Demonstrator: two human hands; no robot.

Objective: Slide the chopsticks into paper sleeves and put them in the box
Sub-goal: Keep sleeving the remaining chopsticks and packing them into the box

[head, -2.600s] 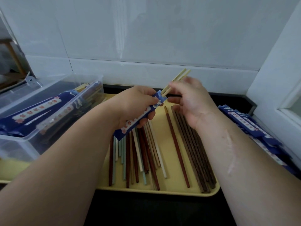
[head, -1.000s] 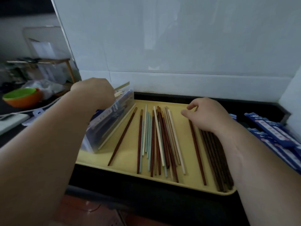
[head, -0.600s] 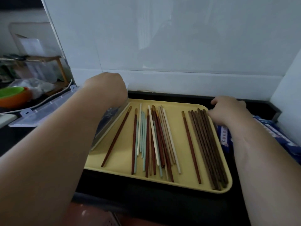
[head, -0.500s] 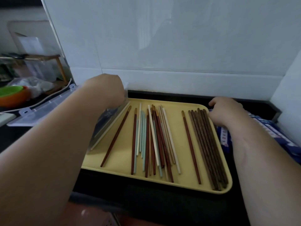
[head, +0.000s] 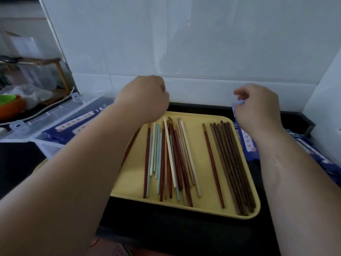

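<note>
Paper sleeve [head: 239, 102] pinched in right hand [head: 258, 109], beside tray [head: 200, 145] right rim

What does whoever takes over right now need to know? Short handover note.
Left hand: above the tray's far left edge, seen from the back, fingers curled under; whether it holds anything is hidden.
Right hand: pinches a blue paper sleeve at the tray's right edge.
Things: loose chopsticks and dark wooden chopsticks lie on the yellow tray; spare sleeves lie to its right; the clear box is on the left.
Done: sleeved pairs lie in the box.
Left: sleeve and box every chopstick on the tray.
</note>
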